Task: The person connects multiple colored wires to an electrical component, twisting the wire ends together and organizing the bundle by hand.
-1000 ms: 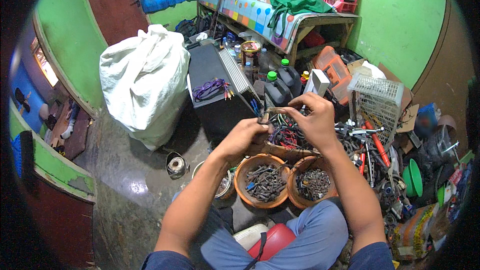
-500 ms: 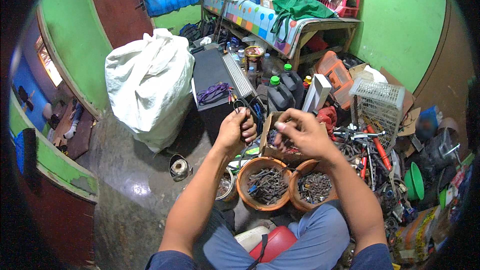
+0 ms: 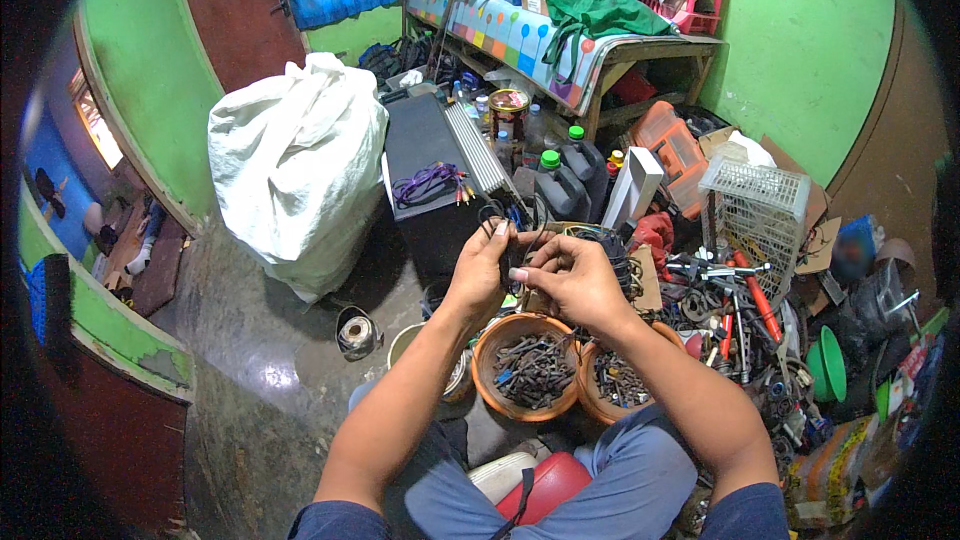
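Note:
A thin black cable (image 3: 507, 265) is bunched between my two hands above the pots. My left hand (image 3: 478, 275) is closed on its looped part, thumb on top. Close beside it, my right hand (image 3: 572, 282) pinches the cable with thumb and fingertips. Below them stands a clay pot (image 3: 484, 392) full of small dark metal pieces. A second clay pot (image 3: 597, 406) with similar pieces is partly hidden by my right forearm. Just beyond my right hand, a cardboard box (image 3: 648, 280) holds coiled cables (image 3: 612, 242).
A white sack (image 3: 290, 180) stands at the left. Ahead is a black case (image 3: 425, 140) with a purple cable (image 3: 425, 185) on it. Tools with red handles (image 3: 757, 295) and a white wire basket (image 3: 755, 205) lie at the right. A roll (image 3: 357, 334) sits on the floor.
My right hand has moved left and down to my left hand and now pinches the cable there. The box of cables behind it shows more.

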The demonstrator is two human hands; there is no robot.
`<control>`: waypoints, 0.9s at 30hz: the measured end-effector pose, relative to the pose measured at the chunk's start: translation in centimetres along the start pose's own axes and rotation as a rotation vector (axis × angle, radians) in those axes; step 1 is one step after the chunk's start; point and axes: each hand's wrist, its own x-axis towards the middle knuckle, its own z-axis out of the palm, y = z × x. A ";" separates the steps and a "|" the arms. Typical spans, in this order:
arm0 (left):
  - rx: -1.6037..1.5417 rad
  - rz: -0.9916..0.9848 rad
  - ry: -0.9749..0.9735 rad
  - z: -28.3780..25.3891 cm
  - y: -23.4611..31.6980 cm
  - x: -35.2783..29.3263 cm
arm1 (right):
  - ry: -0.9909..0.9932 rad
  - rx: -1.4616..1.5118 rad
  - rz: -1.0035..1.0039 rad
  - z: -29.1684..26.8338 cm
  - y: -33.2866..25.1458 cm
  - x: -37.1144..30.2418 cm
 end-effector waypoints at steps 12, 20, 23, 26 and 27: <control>-0.020 0.004 0.139 0.7 0.7 -0.4 | -0.052 -0.215 -0.093 0.1 0.6 -0.1; 0.184 -0.117 0.123 -0.3 1.2 -0.3 | -0.010 -0.439 -0.153 -1.3 0.5 0.6; 0.394 -0.286 0.106 1.0 2.0 -1.0 | 0.048 -0.266 -0.238 -1.7 0.8 1.1; 0.413 -0.392 0.092 2.8 2.8 -1.8 | 0.019 -0.136 -0.202 -1.8 -0.1 0.5; 0.302 -0.436 0.008 1.8 2.4 -1.5 | 0.000 -0.170 -0.196 -1.8 -0.2 0.5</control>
